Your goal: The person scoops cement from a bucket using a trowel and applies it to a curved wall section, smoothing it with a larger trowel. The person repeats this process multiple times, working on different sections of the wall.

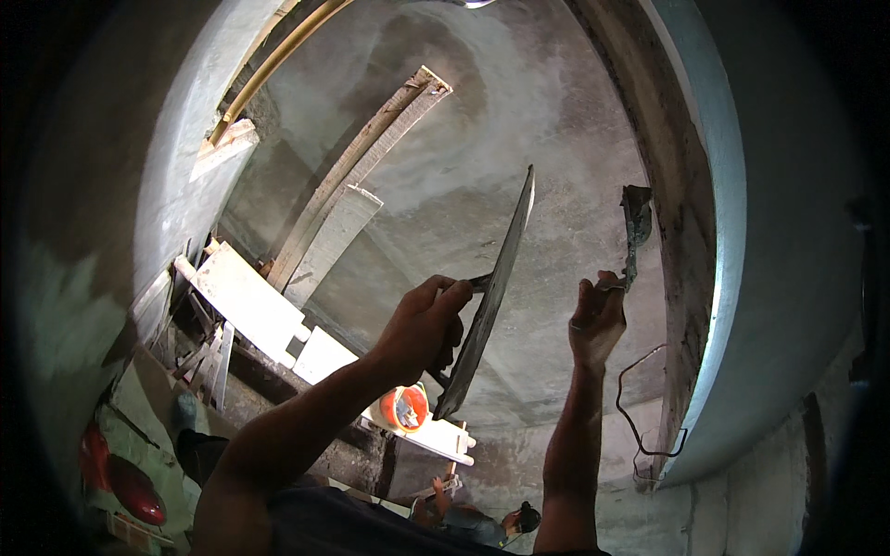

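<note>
One long float (497,281) in the clenched left hand (426,326), one smeared trowel (636,219) in the curled right hand (596,320).

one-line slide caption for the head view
Left hand grips a long float, right hand a smaller trowel, with an orange bucket in the background.

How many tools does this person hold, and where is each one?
2: a long, flat float in the left grip, and a small trowel-like tool in the right grip.
</note>
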{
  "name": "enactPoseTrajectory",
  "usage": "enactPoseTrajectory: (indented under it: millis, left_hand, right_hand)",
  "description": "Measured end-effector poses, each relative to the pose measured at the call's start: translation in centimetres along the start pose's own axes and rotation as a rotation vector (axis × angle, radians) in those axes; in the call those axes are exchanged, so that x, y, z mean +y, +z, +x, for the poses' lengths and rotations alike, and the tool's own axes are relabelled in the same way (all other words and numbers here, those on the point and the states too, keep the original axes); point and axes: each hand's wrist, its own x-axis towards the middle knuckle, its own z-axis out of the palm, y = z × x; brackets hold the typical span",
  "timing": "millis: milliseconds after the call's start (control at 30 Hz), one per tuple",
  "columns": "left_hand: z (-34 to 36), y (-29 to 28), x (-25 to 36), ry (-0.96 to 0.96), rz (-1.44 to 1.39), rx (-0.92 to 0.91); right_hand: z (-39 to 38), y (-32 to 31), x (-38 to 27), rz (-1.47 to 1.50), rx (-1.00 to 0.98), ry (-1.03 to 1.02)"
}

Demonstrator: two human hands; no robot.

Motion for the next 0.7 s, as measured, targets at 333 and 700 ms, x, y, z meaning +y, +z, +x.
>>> enactPoseTrajectory:
  millis: [333, 700]
  left_hand:
    - [3.5, 3.5, 0.3, -0.007, -0.113, -0.07]
    - [2.9, 5.6, -0.9, -0.032, -0.303, -0.079]
  right_hand:
    - [4.5, -4.2, 0.4, -0.129, -0.094, -0.014]
    - [5.8, -7.4, -6.7, -0.101, -0.118, 0.052]
